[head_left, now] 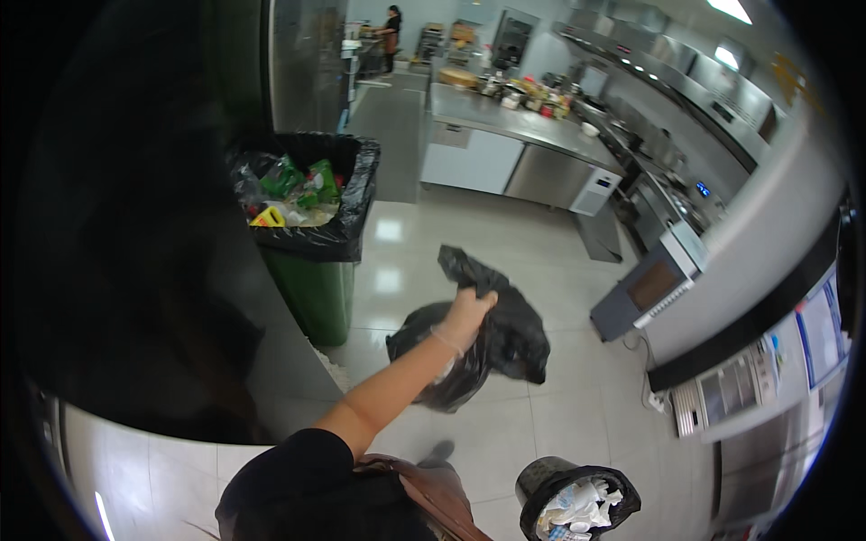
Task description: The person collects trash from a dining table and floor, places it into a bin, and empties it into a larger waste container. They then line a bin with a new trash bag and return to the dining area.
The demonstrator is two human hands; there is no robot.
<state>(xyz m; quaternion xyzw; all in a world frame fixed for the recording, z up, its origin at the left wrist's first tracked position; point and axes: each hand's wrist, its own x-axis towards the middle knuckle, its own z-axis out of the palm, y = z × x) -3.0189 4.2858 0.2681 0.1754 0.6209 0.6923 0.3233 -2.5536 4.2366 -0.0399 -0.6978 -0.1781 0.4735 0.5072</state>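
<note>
My left hand (472,314) is closed round the gathered neck of a black garbage bag (519,338). The bag hangs in front of me over the tiled floor, its loose end sticking up past my fist; what is inside cannot be seen. A tall green bin (316,293), lined with black plastic, stands to the left of the bag, apart from it. Green and yellow packaging (293,194) fills its top. At the lower right a small dark bin (541,473) with a black liner holds crumpled white paper (577,509). My right hand is out of the picture.
A dark panel (144,270) takes up the left side. Ahead is a steel worktable (514,117) with jars and containers. To the right are a grey machine (654,284), a pillar (749,225) and a small oven (731,392). A person (391,41) stands far back.
</note>
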